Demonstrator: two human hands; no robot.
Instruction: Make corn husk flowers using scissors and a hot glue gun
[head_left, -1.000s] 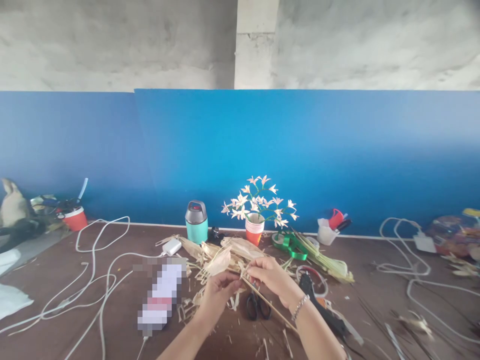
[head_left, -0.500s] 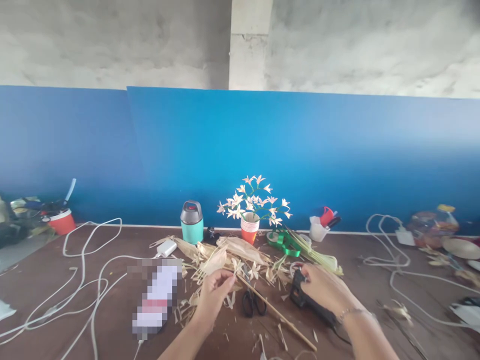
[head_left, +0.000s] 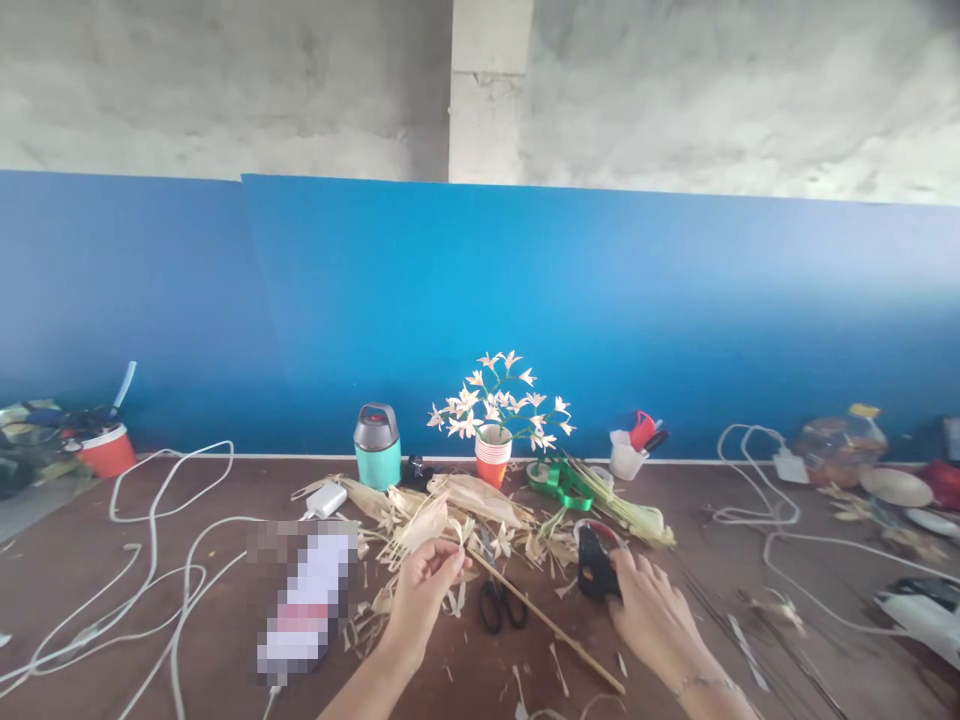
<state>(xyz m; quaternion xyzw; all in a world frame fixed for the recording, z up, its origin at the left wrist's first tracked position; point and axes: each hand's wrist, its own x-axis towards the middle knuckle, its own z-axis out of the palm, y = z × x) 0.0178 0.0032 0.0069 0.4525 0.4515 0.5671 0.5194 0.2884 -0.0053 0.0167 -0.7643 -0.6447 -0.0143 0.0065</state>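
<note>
My left hand [head_left: 429, 585] pinches a small pale strip of dried husk [head_left: 459, 535] between thumb and fingertips. Close to those fingertips is the upper end of a thin tan stick [head_left: 547, 620], which slants down to the right. My right hand [head_left: 656, 610] is closed over a black corded tool that looks like a glue gun [head_left: 596, 565]; its handle is hidden under the palm. Between the hands lie black-handled scissors [head_left: 502, 605]. Dried husks and pale flower pieces [head_left: 480, 500] are heaped just beyond my left hand.
Pale flowers [head_left: 495, 400] stand in stacked paper cups [head_left: 493, 460]. Nearby are a teal flask [head_left: 379, 450], green ribbon [head_left: 562, 485], green stalks [head_left: 630, 515] and a white cup with tools [head_left: 626, 455]. White cables [head_left: 161, 540] loop at left, beside a blurred-out object [head_left: 307, 600]. A blue partition [head_left: 345, 300] closes the back.
My right hand has shifted down and back along the black tool, whose body has turned more upright. My left hand stays nearly in place, and a curled pale strip now shows at its fingertips.
</note>
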